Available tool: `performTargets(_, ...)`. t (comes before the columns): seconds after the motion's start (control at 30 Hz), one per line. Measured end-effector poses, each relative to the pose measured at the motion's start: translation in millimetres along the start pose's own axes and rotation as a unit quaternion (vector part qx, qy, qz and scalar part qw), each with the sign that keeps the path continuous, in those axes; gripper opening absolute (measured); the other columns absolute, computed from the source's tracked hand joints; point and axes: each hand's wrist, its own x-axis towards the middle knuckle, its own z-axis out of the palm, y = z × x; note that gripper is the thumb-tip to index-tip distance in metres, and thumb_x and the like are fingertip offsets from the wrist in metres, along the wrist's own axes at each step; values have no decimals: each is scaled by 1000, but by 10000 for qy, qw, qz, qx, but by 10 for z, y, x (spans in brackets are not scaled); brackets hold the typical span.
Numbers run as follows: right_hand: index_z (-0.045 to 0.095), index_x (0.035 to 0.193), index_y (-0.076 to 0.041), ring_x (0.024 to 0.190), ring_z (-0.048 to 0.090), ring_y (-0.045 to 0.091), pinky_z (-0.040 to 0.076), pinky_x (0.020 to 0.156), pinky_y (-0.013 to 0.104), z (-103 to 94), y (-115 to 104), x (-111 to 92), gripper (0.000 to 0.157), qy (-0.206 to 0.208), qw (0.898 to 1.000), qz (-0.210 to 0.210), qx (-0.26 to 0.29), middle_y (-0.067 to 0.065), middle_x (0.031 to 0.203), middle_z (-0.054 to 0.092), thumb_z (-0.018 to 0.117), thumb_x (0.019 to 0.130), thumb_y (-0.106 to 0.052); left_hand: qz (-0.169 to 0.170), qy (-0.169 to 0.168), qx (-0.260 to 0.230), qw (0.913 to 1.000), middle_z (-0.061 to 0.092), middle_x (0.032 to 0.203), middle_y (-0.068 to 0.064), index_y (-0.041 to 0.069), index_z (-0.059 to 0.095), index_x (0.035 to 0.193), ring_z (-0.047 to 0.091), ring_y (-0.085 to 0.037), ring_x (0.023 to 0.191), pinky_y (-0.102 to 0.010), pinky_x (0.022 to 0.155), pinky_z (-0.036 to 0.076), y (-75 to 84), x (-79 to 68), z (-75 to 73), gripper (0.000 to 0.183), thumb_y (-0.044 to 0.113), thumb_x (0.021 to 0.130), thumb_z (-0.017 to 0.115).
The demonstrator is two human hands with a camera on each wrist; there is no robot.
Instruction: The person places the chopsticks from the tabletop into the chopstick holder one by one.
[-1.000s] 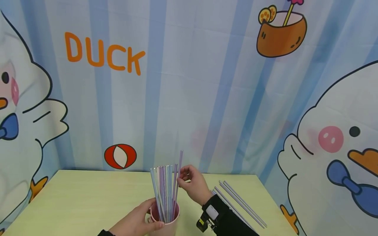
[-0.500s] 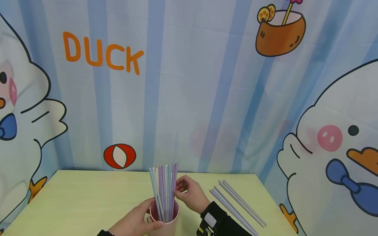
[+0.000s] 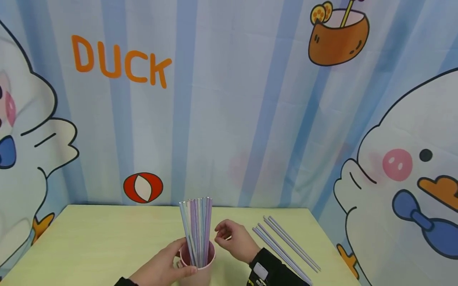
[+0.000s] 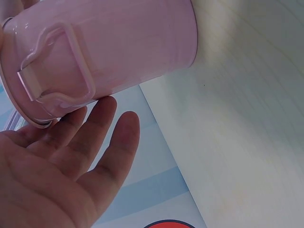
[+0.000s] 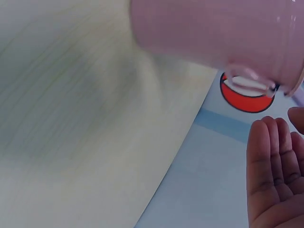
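Note:
A small pink bucket (image 3: 200, 276) with side handles stands near the table's front edge. In it a bundle of blue, purple and clear straws (image 3: 196, 232) stands upright, leaning slightly left. My left hand (image 3: 162, 264) holds the bucket at its rim, thumb in front and fingers behind. In the left wrist view, fingertips touch the pink wall (image 4: 133, 42) beside the wire handle (image 4: 80, 61). My right hand (image 3: 236, 240), holding nothing, hovers just right of the straws with fingers loosely bent. The right wrist view has its fingers (image 5: 260, 156) apart from the bucket.
Several purple-grey straws (image 3: 295, 244) lie slanted on the pale yellow table (image 3: 107, 238), right of my right hand and beside its sleeve. A striped blue curtain (image 3: 222, 119) printed with ducks hangs right behind the table's far edge.
A purple straw in my right hand went down into the bucket with the rest and was let go. The right hand then moved down and slightly right; the left stayed on the bucket.

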Motion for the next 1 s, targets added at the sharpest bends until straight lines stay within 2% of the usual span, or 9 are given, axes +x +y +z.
performTargets(0.2,60,100,-12,76,57,8,53,70,31,-199,162,-79,12,-60,9985,-41,-547,-1,85,62,65,89,-13,-92,96,162,9998,41,144,-16,14,30,147,46,-34,117,-71,93,36,7,15,-8,92,51,75,74)
performTargets(0.37,62,97,-10,75,55,8,51,68,32,-362,368,-183,10,-22,9917,-38,-1288,0,86,62,64,88,-7,16,70,228,9997,41,144,-15,15,31,147,45,-32,117,-70,95,36,-6,14,-23,91,52,75,73)
performTargets(0.57,66,97,-4,74,55,12,50,66,33,-506,661,-291,13,176,9746,195,-2222,2,86,64,67,84,-5,27,48,203,9998,41,143,-15,15,30,147,46,-31,115,-69,96,36,0,5,-24,91,50,76,73)
performTargets(0.8,70,95,-2,74,56,17,49,65,37,-651,961,-335,15,222,9533,627,-2945,5,83,64,68,80,-2,-19,63,159,9999,42,143,-16,14,29,147,46,-31,113,-70,95,36,4,-2,-16,91,49,76,73)
performTargets(1.0,72,85,-4,66,55,16,50,63,37,-722,1153,-399,7,265,9359,576,-3466,3,73,64,71,79,-4,-77,96,200,9997,42,142,-16,14,29,147,47,-32,113,-70,94,36,-2,-5,-4,92,49,75,74)
